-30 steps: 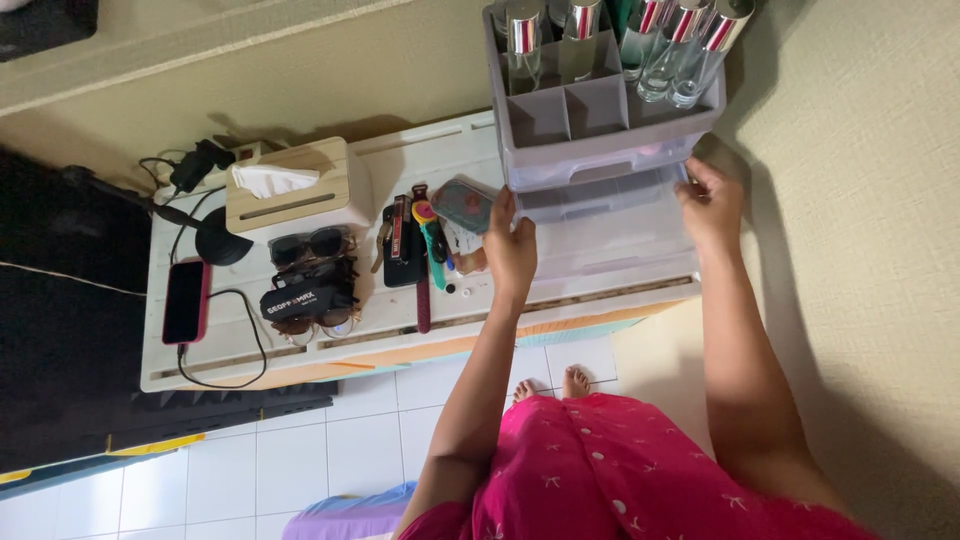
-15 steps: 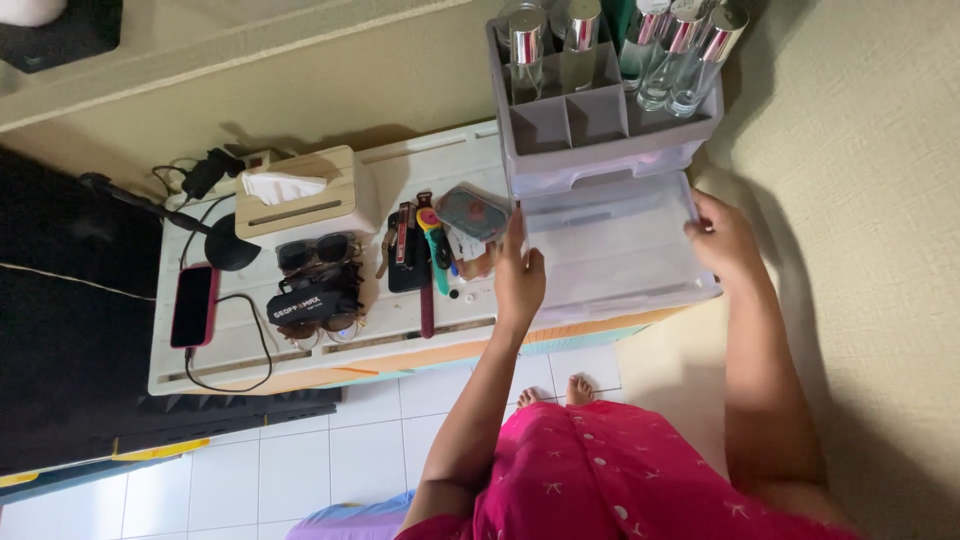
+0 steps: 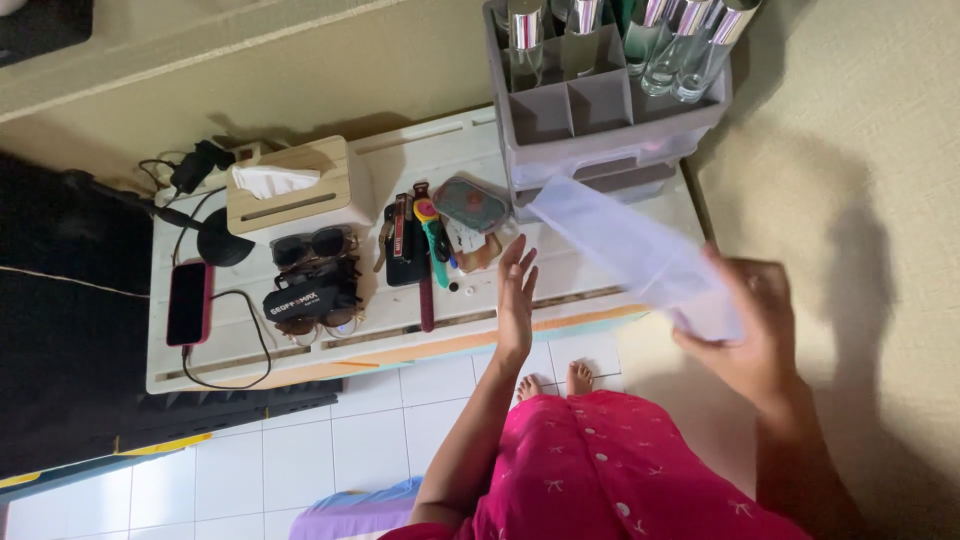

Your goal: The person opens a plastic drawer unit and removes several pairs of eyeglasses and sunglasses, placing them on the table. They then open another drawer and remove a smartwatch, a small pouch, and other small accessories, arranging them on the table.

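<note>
A: How far along is it?

B: The clear drawer [image 3: 640,255] is out of the grey organiser [image 3: 600,110] and tilted in the air. The right hand [image 3: 750,330] holds it by its near end, fingers closed round the edge. Its far end is close to the organiser's front, but I can't tell whether it touches. The open slot low in the organiser shows where it belongs.

A: And the left hand?

B: The left hand [image 3: 517,290] is spread wide and holds nothing. It hovers over the table edge, just left of the drawer.

A: Is anything in the drawer?

B: It looks empty, though it's blurred, so I wouldn't swear to it. As I judge it, the pulling-out is done. Whatever is meant for the drawer hasn't begun.

A: What's the surface like?

B: A low white table [image 3: 620,280] against a pale wall. The organiser stands at its right end with glass bottles [image 3: 690,40] in the top. To the left lie a small round tin [image 3: 465,203], a watch [image 3: 425,250], sunglasses [image 3: 312,245], a tissue box [image 3: 290,185] and a phone [image 3: 187,303] on a cable.

A: And the room?

B: White floor tiles [image 3: 300,460] below, something dark at the left. The person wears pink and stands barefoot.
</note>
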